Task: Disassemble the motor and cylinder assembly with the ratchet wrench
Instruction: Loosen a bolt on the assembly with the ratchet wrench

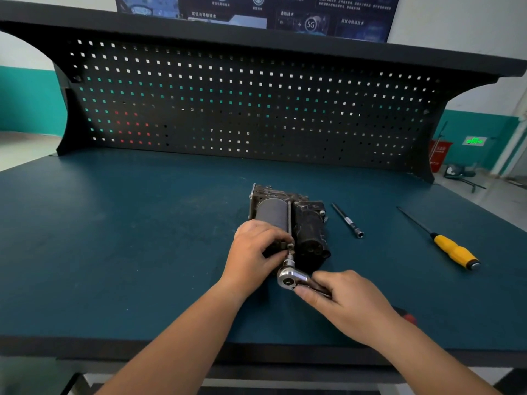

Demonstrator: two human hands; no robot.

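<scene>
The dark motor and cylinder assembly (296, 220) lies on the blue bench top, its near end facing me. My left hand (253, 252) grips that near end on the left, fingers curled over the grey cylinder beside a bolt head (290, 246). The chrome ratchet wrench (292, 277) sits with its socket bit pointing up into this bolt. My right hand (346, 300) holds the wrench handle just behind the head, thumb along it. The handle's far end, with a red tip (409, 318), shows past my wrist.
A thin extension bar (348, 220) lies right of the assembly. A yellow-handled screwdriver (447, 245) lies further right. A black pegboard (242, 109) with a shelf above closes the back of the bench. The bench's front edge (85, 344) runs under my forearms.
</scene>
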